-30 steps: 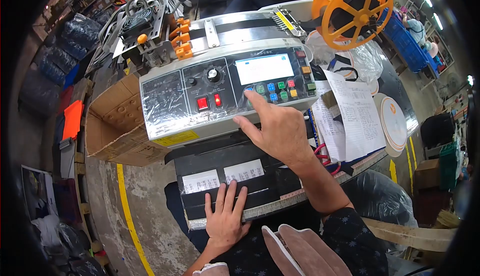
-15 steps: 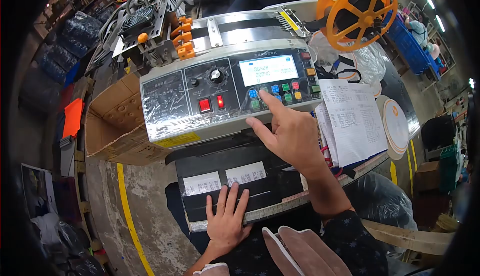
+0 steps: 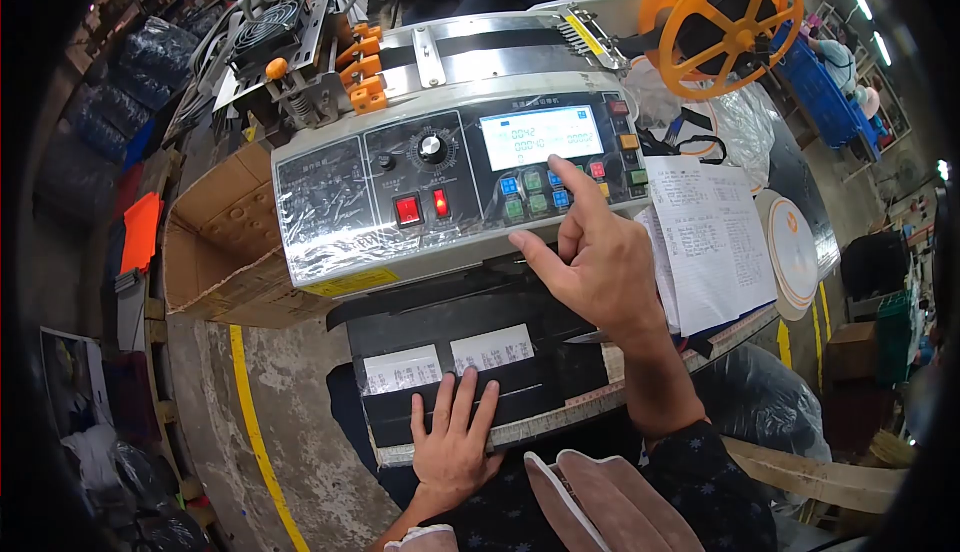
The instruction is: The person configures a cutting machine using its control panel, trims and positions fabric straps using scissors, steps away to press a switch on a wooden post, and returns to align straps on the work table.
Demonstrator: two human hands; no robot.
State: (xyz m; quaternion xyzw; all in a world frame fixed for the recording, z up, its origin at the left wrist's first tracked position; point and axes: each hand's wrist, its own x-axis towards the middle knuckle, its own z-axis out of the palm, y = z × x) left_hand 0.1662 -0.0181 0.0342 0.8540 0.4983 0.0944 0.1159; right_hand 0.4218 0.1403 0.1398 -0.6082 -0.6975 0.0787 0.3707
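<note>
R hand (image 3: 605, 262): index pointing over keypad (image 3: 536, 203), thumb wide, gripping nothing; can't tell if pressing
L hand (image 3: 455, 457): resting flat, fingers slightly apart
Display (image 3: 535, 134): showing digits; worth checking ea. press

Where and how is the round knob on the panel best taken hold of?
The knob is probably best pinched at opposite sides of its rim, thumb against forefinger, coming from the person's side, facing the panel. It is round and seems to stand out from the panel; no hand covers it, as the right hand is by the buttons.
</note>
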